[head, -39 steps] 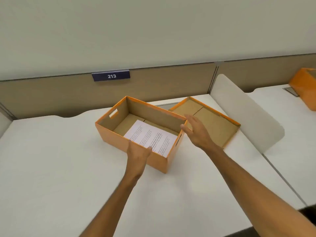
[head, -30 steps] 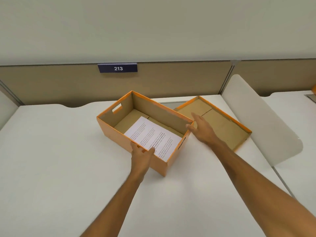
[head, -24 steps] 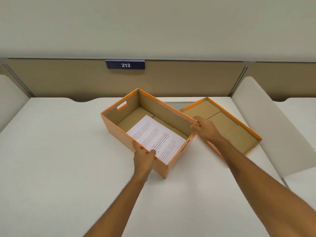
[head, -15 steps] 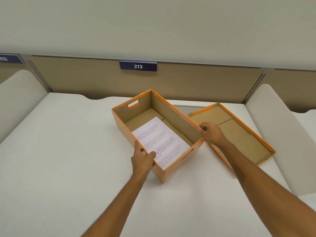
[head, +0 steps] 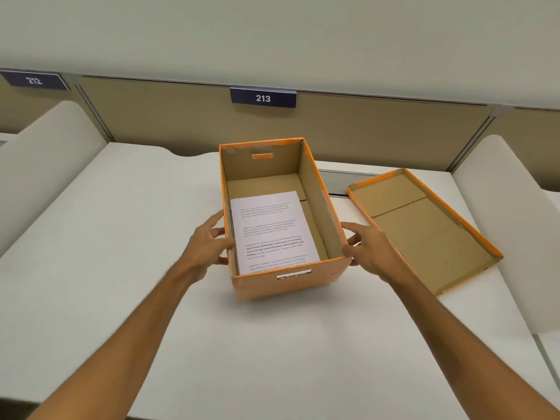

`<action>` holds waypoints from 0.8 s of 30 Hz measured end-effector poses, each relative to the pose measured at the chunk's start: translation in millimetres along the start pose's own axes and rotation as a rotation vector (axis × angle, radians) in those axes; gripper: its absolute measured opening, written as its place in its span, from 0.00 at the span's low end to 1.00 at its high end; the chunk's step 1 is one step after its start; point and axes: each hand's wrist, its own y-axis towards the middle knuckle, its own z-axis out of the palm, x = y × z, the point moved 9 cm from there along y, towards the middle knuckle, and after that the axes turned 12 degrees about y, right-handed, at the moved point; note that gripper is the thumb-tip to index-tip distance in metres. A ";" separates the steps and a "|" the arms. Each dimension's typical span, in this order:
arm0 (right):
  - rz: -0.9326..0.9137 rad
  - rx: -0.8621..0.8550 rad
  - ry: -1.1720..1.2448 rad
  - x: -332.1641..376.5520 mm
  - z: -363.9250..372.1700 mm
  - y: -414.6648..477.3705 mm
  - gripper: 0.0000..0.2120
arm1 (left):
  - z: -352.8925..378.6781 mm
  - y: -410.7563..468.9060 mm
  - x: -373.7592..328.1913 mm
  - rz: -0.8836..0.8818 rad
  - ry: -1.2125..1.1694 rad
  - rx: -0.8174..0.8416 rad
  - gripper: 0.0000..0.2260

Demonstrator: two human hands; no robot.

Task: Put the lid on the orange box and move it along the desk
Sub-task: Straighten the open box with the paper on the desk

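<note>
Box: our open orange cardboard box (head: 281, 277) stands mid-surface, a printed sheet inside.
Grip: left hand (head: 206, 247) and right hand (head: 368, 253) released, flanking its sides.
Lid: shallow orange cardboard lid (head: 424, 231) lies upturned just right.
Next: we judge lifting, flipping and seating it.

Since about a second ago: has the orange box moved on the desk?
Yes. The orange box has been turned: its long side, earlier diagonal to the 213 sign, now points toward it, and the lid lies apart on its right.
</note>
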 end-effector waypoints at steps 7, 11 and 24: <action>0.146 0.080 0.430 -7.5 49.9 -64.3 0.19 | -30.4 -20.6 25.4 0.039 0.047 0.095 0.33; 0.225 0.071 0.525 -11.4 75.9 -96.3 0.21 | -38.3 -32.7 46.4 0.033 0.065 0.152 0.32; 0.297 -0.035 0.556 -32.4 114.9 -140.8 0.12 | -48.3 -49.2 74.2 0.067 0.155 0.267 0.33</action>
